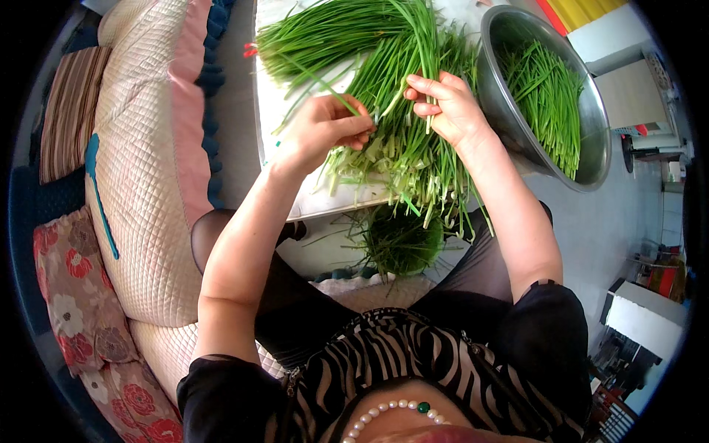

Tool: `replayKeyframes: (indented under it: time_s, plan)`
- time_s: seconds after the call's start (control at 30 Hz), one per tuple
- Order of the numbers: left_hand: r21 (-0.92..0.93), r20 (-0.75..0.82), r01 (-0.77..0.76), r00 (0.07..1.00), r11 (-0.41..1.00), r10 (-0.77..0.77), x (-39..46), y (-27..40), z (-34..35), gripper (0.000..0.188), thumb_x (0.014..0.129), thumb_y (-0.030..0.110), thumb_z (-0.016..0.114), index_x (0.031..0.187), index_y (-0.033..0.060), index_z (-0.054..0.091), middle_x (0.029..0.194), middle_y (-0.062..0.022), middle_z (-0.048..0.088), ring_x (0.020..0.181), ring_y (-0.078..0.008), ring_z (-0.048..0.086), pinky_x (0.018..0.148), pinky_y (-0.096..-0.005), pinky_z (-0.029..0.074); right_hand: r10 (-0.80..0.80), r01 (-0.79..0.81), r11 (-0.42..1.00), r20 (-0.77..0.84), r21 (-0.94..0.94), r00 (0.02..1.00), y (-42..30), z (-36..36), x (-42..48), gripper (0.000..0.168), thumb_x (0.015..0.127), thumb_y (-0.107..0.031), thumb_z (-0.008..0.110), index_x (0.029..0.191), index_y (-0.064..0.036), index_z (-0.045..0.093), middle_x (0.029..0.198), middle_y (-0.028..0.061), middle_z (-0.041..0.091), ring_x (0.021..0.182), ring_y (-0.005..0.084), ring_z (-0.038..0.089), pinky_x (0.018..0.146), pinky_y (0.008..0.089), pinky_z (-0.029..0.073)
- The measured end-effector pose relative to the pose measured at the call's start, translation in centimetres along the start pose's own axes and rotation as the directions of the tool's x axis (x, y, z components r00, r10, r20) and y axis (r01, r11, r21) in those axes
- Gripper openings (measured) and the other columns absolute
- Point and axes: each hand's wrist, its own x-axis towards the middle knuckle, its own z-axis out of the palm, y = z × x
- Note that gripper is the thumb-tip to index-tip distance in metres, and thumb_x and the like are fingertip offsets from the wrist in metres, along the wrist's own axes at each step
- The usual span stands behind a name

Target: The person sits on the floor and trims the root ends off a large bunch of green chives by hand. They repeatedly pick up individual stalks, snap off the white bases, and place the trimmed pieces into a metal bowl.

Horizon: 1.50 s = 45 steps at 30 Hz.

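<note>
Over the near edge of a white table, my left hand (338,124) pinches a thin green stalk between thumb and fingers. My right hand (446,105) holds a few long-leaved stalks, probably garlic chives, by their pale ends, their leaves reaching up and away. Beneath both hands lies a loose heap of the same greens (410,144), pale ends towards me, some hanging over the edge. A bundle of long greens (332,39) stretches across the far part of the table, with a red tie at its left. More greens (545,105) lie in a steel basin (601,138) at the right.
Below the table edge, between my knees, a green container (429,243) holds dark scraps of greens, some sticking out. A quilted sofa (144,166) with cushions and a teal fly swatter (102,194) is on the left. At the far right stand a white cabinet and other furniture.
</note>
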Motion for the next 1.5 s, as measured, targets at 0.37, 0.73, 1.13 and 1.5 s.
replayKeyframes:
  time_s: [0.37,0.73,1.13,1.5]
  plan:
    - [0.801,0.518,-0.144,0.654,0.581,-0.551,-5.3,-5.9,7.0,0.011,0.073,0.006,0.058,0.074,-0.0052,0.059,0.062,-0.0145,0.062,0.061,-0.0246,0.065,0.055,-0.0331,0.052,-0.042,0.038,0.999,0.185,0.028,0.982,-1.9,-1.6,-1.5,0.015,0.087,-0.003,0.057,0.102,0.001,0.057,0.091,0.0055,0.057,0.073,0.0074,0.052,0.046,0.0140,0.034]
    - [0.441,0.615,0.052,0.710,0.896,-0.344,-3.2,2.9,7.1,0.025,0.085,0.029,0.064,0.078,0.0050,0.062,0.066,-0.0007,0.060,0.054,-0.0068,0.056,0.043,-0.0189,0.040,-0.036,0.045,0.999,0.338,-0.019,0.940,-2.3,-2.4,-2.5,0.017,0.086,-0.005,0.057,0.102,-0.002,0.060,0.089,0.0036,0.059,0.075,0.0060,0.050,0.049,0.0144,0.033]
    - [-0.066,0.078,-0.063,0.995,0.996,0.068,1.6,-1.0,3.4,0.011,0.090,0.016,0.057,0.095,0.0094,0.064,0.076,0.0005,0.064,0.054,-0.0024,0.045,0.046,-0.0154,0.033,-0.059,0.114,0.980,0.313,-0.162,0.948,-0.3,-0.9,-1.9,0.031,0.082,-0.008,0.062,0.112,-0.004,0.056,0.097,0.0046,0.063,0.079,0.0096,0.060,0.052,0.0169,0.039]
    - [0.268,-0.176,-0.061,0.978,0.961,0.111,0.5,-0.2,4.9,0.010,0.088,0.012,0.057,0.088,0.0027,0.062,0.073,-0.0027,0.060,0.062,-0.0094,0.055,0.056,-0.0210,0.042,-0.030,0.038,0.848,0.024,-0.528,0.999,-1.6,3.1,-4.7,0.022,0.081,-0.013,0.066,0.102,-0.005,0.063,0.090,0.0059,0.062,0.066,0.0086,0.058,0.055,0.0159,0.048]
